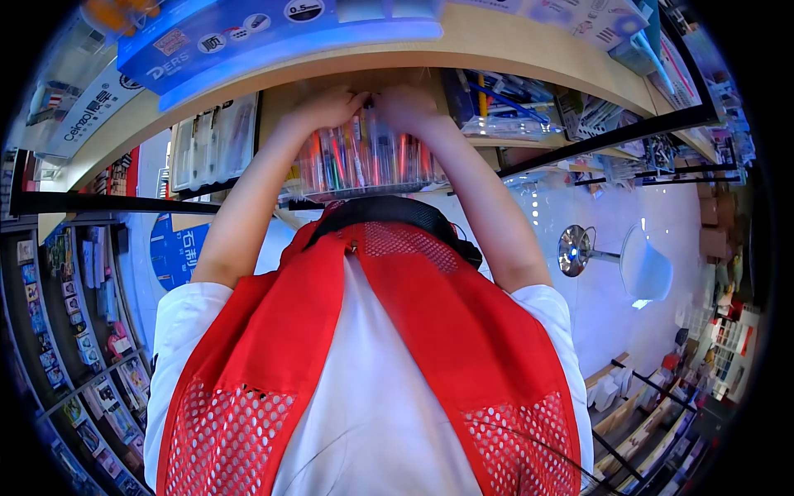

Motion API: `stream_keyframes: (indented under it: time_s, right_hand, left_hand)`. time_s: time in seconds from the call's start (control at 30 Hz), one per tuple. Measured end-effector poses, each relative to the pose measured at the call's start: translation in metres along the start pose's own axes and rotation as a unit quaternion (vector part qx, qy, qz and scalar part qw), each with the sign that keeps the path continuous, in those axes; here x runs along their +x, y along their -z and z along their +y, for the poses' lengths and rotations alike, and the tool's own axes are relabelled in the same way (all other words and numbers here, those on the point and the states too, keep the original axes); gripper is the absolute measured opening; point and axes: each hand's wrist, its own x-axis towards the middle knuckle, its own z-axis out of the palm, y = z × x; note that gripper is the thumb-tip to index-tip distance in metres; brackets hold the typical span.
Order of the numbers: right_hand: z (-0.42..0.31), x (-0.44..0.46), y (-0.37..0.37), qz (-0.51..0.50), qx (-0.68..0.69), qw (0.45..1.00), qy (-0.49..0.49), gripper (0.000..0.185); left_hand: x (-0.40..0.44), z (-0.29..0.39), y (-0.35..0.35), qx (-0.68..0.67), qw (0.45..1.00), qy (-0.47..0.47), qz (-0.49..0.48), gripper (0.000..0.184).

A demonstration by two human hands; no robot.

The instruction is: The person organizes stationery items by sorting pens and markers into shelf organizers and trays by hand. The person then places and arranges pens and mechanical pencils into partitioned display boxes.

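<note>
A clear plastic pen organizer (372,188) filled with upright pens, many of them red or orange, stands on the shelf close to my body. Over its far side, my left hand (332,108) has its fingers bent and pressed together near the tops of the pens (337,157). Whatever sits between those fingertips is too small to make out. Beside it, my right hand (407,109) is over the same organizer, smeared by motion, so its grip does not show. The two hands nearly meet at the fingertips.
Left of the organizer sits a clear case (213,140) with pens; to the right, a transparent bin (504,103) of mixed pens. A wooden upper shelf (331,58) carrying a blue box (273,41) overhangs the hands. A white stool (645,263) stands on the floor at right.
</note>
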Motion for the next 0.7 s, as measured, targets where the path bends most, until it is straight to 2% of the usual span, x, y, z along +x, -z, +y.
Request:
stream_keyframes:
  time_s: [0.07, 0.23, 0.37, 0.43, 0.57, 0.6, 0.7]
  right_hand:
    - [0.005, 0.005, -0.006, -0.008, 0.011, 1.0, 0.005, 0.037]
    - [0.025, 0.027, -0.03, 0.016, 0.081, 0.996, 0.037, 0.04]
    - [0.031, 0.026, -0.036, 0.018, 0.072, 0.989, 0.128, 0.04]
    - [0.021, 0.015, -0.015, 0.002, 0.079, 0.994, 0.076, 0.036]
    - [-0.005, -0.01, 0.008, 0.036, 0.11, 0.993, 0.006, 0.027]
    - [-0.013, -0.026, 0.024, 0.029, 0.066, 0.997, -0.002, 0.032]
    - [-0.015, -0.074, 0.033, 0.323, 0.073, 0.943, -0.028, 0.038]
  left_hand:
    - [-0.002, 0.005, 0.006, -0.003, 0.998, 0.037, -0.049, 0.038]
    - [0.004, 0.003, 0.005, -0.018, 0.987, 0.134, -0.081, 0.04]
    - [-0.001, 0.011, 0.005, -0.016, 0.999, 0.041, -0.019, 0.042]
    - [-0.011, 0.032, 0.016, -0.016, 0.999, -0.026, 0.024, 0.042]
    - [-0.009, 0.026, 0.005, -0.064, 0.995, -0.028, 0.065, 0.04]
    - [-0.011, 0.027, 0.006, -0.069, 0.995, -0.026, 0.062, 0.037]
    - [-0.015, 0.032, 0.009, -0.078, 0.996, -0.006, 0.034, 0.033]
